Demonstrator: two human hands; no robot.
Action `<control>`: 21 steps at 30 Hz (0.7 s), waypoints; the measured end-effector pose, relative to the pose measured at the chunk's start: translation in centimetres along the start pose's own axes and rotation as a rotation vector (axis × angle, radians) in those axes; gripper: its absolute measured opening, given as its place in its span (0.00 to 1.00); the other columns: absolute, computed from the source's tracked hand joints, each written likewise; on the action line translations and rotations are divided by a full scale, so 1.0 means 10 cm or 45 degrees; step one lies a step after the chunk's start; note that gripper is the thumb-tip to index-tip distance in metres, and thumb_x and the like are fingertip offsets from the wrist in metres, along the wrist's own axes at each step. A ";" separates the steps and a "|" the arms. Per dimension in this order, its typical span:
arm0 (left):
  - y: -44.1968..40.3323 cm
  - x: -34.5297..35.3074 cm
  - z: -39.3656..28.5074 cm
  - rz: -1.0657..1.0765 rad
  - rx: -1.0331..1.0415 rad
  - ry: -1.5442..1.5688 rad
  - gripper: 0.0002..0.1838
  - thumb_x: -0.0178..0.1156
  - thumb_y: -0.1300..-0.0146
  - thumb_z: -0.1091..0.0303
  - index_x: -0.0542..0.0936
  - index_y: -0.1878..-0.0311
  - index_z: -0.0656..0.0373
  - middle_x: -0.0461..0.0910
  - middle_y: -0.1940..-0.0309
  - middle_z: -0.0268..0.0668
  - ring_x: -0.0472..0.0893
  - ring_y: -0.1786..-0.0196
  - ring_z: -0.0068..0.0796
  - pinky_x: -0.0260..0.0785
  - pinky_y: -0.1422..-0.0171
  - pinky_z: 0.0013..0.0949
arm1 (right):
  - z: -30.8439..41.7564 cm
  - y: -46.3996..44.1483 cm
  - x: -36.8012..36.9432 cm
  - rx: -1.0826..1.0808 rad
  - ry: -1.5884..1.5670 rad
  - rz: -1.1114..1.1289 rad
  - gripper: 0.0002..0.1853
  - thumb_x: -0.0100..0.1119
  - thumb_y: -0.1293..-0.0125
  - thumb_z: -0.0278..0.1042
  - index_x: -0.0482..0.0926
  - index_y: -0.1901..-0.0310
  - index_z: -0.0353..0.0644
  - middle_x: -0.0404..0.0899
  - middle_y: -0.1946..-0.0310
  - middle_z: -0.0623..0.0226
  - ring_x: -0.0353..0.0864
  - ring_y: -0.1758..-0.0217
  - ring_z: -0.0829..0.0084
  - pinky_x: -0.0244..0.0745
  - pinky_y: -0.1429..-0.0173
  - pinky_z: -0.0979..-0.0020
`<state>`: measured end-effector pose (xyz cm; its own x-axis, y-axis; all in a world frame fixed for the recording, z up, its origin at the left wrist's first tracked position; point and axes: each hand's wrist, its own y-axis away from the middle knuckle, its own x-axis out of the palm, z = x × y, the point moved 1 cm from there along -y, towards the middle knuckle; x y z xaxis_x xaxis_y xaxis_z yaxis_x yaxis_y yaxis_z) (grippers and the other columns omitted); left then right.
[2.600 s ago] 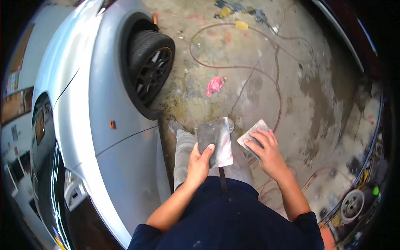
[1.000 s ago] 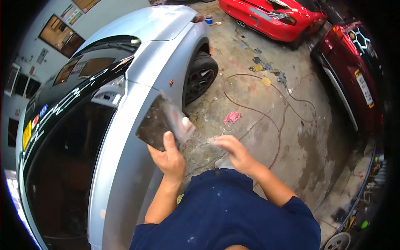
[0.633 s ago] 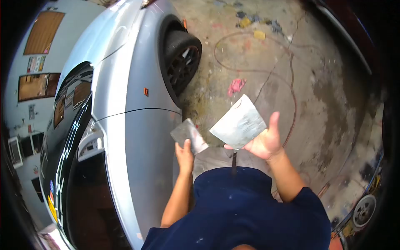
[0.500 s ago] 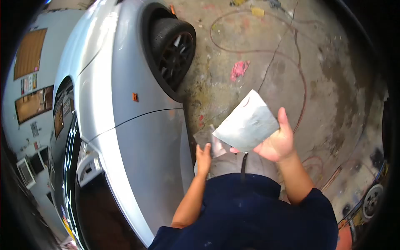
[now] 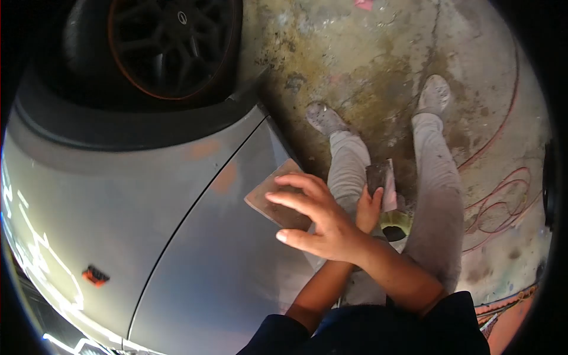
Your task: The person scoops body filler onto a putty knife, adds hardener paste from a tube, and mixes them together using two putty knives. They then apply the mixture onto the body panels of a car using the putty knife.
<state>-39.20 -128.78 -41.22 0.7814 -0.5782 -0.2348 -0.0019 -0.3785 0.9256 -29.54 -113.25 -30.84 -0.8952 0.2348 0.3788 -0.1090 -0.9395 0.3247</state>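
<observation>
My right hand (image 5: pixel 322 216), palm down, reaches across my left forearm to the side of a silver car (image 5: pixel 219 260). Its fingers and thumb are spread over a thin brownish square sheet (image 5: pixel 257 198) that looks like sandpaper. The sheet is against the panel near its edge, partly hidden by the fingers; I cannot tell how firmly they touch it. Lower and to the right, my left hand (image 5: pixel 370 210) is closed on a dark flat piece (image 5: pixel 376 179) with a pale pink strip along one side, held in front of my legs.
A dark wheel (image 5: pixel 177 47) with an orange rim line fills the top left. Orange-tinted patches (image 5: pixel 225 177) flank the panel seam, and a small orange-black marker (image 5: pixel 94 276) sits farther along the body. A reddish hose (image 5: pixel 497 198) coils on the stained floor at right.
My view has turned down toward the car's side and my feet. My right hand has moved left from in front of me to the panel, turned palm down. My left hand keeps the dark piece.
</observation>
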 end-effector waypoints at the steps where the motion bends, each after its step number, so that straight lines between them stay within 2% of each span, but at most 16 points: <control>1: -0.06 -0.06 0.05 0.000 -0.084 -0.061 0.25 0.55 0.22 0.54 0.72 0.36 0.68 0.83 0.49 0.59 0.83 0.45 0.52 0.71 0.38 0.45 | -0.13 -0.06 0.14 0.003 0.020 -0.004 0.31 0.71 0.40 0.42 0.77 0.34 0.48 0.68 0.32 0.56 0.63 0.26 0.47 0.59 0.24 0.48; 4: -0.20 -0.05 0.29 -0.050 -0.078 -0.118 0.26 0.55 0.22 0.54 0.72 0.36 0.69 0.82 0.51 0.62 0.83 0.46 0.55 0.72 0.40 0.45 | -0.37 -0.25 0.42 -0.023 0.103 0.023 0.31 0.70 0.39 0.45 0.76 0.32 0.56 0.67 0.31 0.58 0.62 0.26 0.48 0.57 0.25 0.46; 7: -0.18 -0.05 0.20 0.042 -0.128 -0.027 0.24 0.56 0.24 0.56 0.74 0.39 0.69 0.85 0.53 0.52 0.84 0.50 0.44 0.73 0.43 0.41 | -0.47 -0.47 0.58 -0.040 0.085 -0.005 0.32 0.70 0.39 0.46 0.76 0.32 0.57 0.67 0.32 0.59 0.62 0.27 0.49 0.59 0.28 0.46; 10: -0.18 -0.05 0.12 0.045 -0.126 0.047 0.23 0.56 0.23 0.56 0.74 0.39 0.68 0.84 0.52 0.51 0.83 0.49 0.42 0.72 0.41 0.40 | -0.46 -0.58 0.72 -0.015 0.060 -0.054 0.31 0.71 0.39 0.46 0.77 0.33 0.58 0.67 0.32 0.60 0.62 0.28 0.49 0.60 0.30 0.47; 13: -0.21 -0.11 0.07 0.126 -0.216 0.072 0.24 0.53 0.22 0.57 0.72 0.35 0.68 0.82 0.46 0.54 0.81 0.43 0.50 0.69 0.36 0.43 | -0.44 -0.65 0.79 0.016 0.040 -0.071 0.31 0.70 0.39 0.47 0.77 0.33 0.58 0.67 0.32 0.60 0.63 0.29 0.49 0.61 0.32 0.47; 16: -0.24 -0.17 0.06 0.092 -0.171 0.060 0.22 0.55 0.23 0.57 0.74 0.38 0.68 0.83 0.50 0.48 0.82 0.48 0.38 0.71 0.39 0.38 | -0.47 -0.67 0.85 0.039 0.071 -0.067 0.31 0.70 0.40 0.46 0.77 0.33 0.58 0.67 0.32 0.60 0.63 0.29 0.49 0.61 0.32 0.47; 21: -0.27 -0.20 0.01 0.071 -0.125 0.088 0.22 0.55 0.23 0.58 0.74 0.38 0.68 0.84 0.50 0.48 0.82 0.48 0.38 0.72 0.39 0.38 | -0.45 -0.71 0.81 0.039 0.094 -0.074 0.31 0.70 0.40 0.47 0.77 0.33 0.58 0.68 0.32 0.60 0.63 0.29 0.50 0.61 0.32 0.47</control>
<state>-40.83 -126.67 -43.30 0.8230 -0.5439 -0.1640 0.0116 -0.2726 0.9621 -37.98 -105.77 -33.93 -0.9172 0.2688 0.2939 -0.1496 -0.9164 0.3712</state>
